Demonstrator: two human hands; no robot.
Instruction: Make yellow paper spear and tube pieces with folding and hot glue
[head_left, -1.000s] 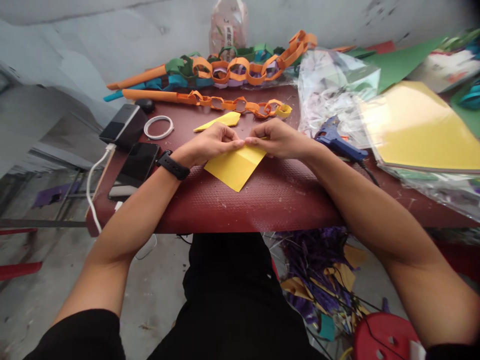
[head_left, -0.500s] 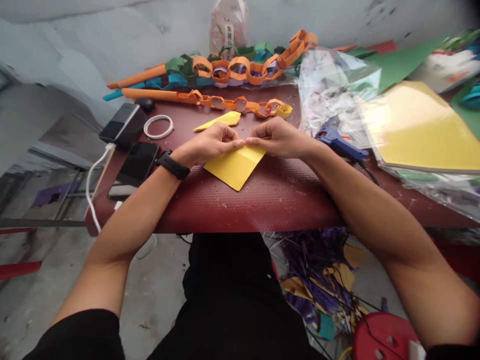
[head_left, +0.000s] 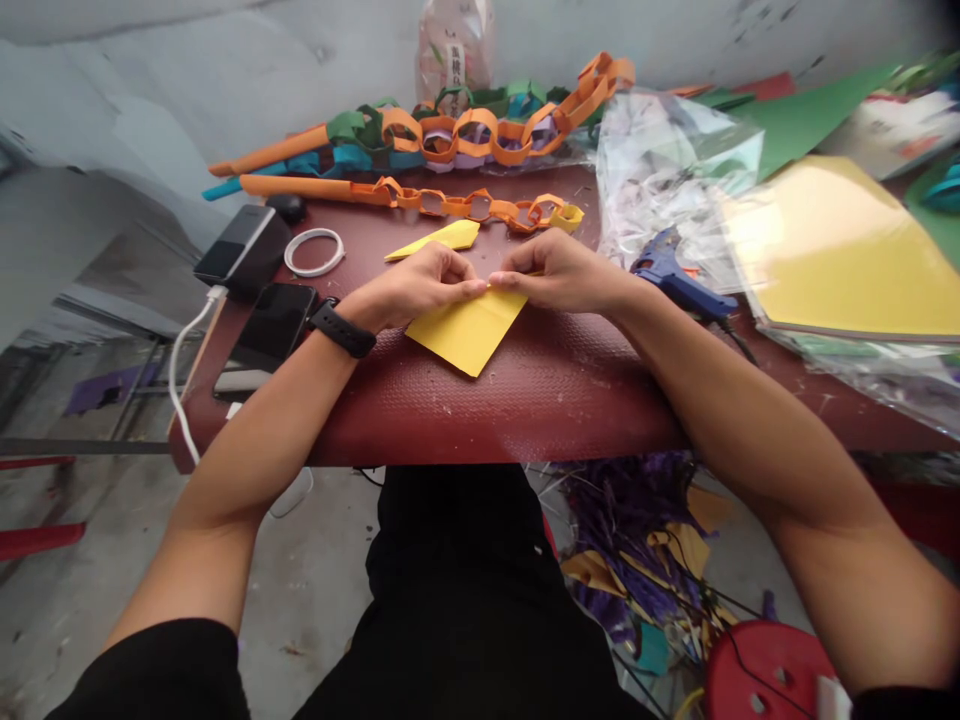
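Note:
A square-looking piece of yellow paper lies at an angle over the dark red table, one corner pointing towards me. My left hand pinches its far edge between thumb and fingers. Close beside it, my right hand pinches the same edge, the two thumbs nearly meeting. The fingers cover the far corner of the sheet. Just beyond my left hand rests a folded yellow paper piece. Behind that runs an orange paper chain ending in a yellow link.
Longer paper chains lie along the wall. To the left are a black phone, a dark box-shaped device and a white ring. On the right, a blue glue gun sits by clear plastic and yellow sheets.
Both hands keep their pinch on the yellow paper's far edge. The right hand has shifted very slightly, and the sheet's right part looks a little more folded or tilted.

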